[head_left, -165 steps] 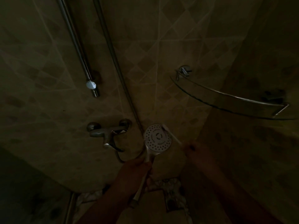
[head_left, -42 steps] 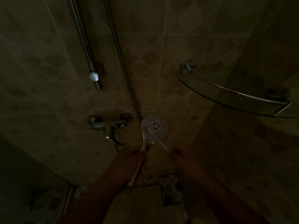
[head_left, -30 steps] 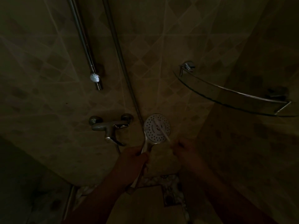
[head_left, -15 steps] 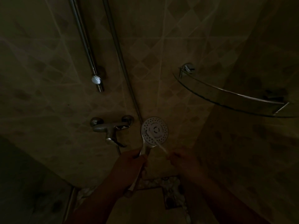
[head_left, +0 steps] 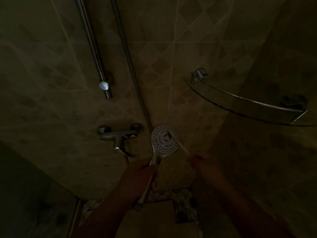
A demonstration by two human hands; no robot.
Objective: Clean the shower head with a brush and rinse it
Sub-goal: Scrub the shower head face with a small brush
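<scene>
left hand [head_left: 137, 176] gripping shower head [head_left: 165, 139] handle | right hand [head_left: 205, 164] pinching brush [head_left: 180, 145], tip touching the perforated face

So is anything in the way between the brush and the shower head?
Nothing visible. The brush in the right hand already lies across the face of the shower head, its tip near the middle. The left hand grips the handle below, clear of the face.

The shower head [head_left: 165, 139] stands just above the left hand [head_left: 139, 176], the brush [head_left: 179, 144] lying across it from the right hand [head_left: 205, 166]; the tap [head_left: 118, 135] (wall-mounted) sits left of both, the shelf [head_left: 243, 103] well up to the right.
</scene>
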